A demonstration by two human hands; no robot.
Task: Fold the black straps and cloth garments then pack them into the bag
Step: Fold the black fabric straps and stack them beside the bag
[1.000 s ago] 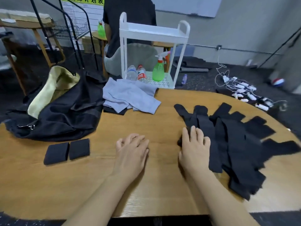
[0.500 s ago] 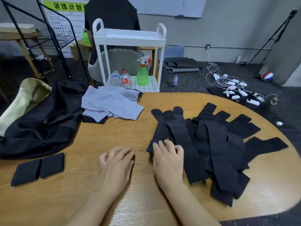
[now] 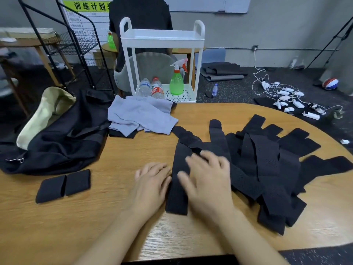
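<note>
The table (image 3: pixel 114 217) was matt wood with visible grain. At three o'clock the straps (image 3: pixel 267 169) were matt black perforated fabric. At ten o'clock the bag (image 3: pixel 63 142) was dark cloth, its lining (image 3: pixel 44 115) pale. At twelve o'clock the cart (image 3: pixel 162 38) was smooth white plastic.

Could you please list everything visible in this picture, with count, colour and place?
Loose black fabric straps: a pile, uncounted, table right.
Folded black straps: two, side by side, table left.
Black duffel bag with cream lining: one, open, table's left end.
Grey cloth garments: a heap, far table edge.
Oval wooden table: one, brown.
White plastic trolley: one, behind the table.
Green spray bottle: one, trolley's bottom shelf.
Clear water bottles: two, same shelf.
White chargers: several, floor right.
Left hand: flat on table.
Right hand: on a strap, blurred.
</note>
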